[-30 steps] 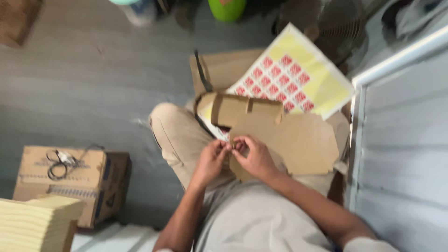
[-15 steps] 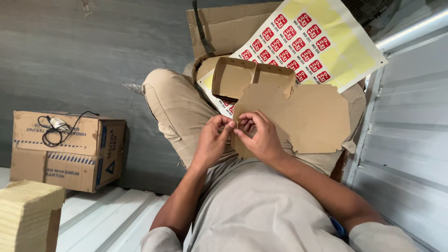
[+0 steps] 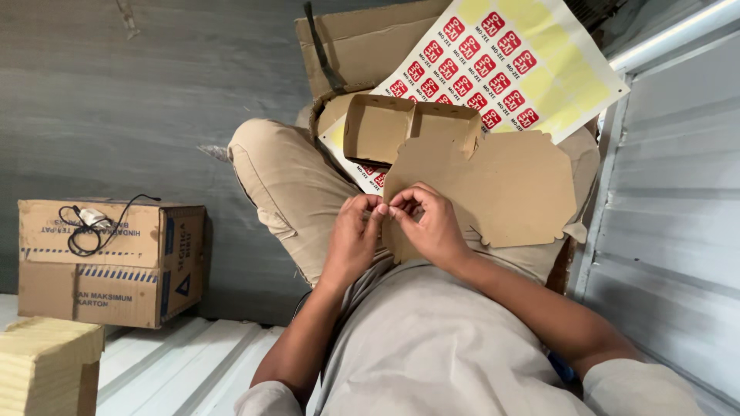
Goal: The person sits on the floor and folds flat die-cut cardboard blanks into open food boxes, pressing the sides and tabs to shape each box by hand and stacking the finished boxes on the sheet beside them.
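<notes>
On our lap, left hand and right hand grips pinch together on something tiny beside flat cardboard box; we risk dropping it.

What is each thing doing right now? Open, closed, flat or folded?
Left hand: fingertips pinched together with the right hand's.
Right hand: fingertips pinched, touching the flat cardboard.
Flat cardboard: unfolded, lying on the lap.
Small cardboard tray: folded up, open, empty.
Sticker sheet: partly peeled, many red stickers left.
Carton: closed, a black cable on top.
</notes>
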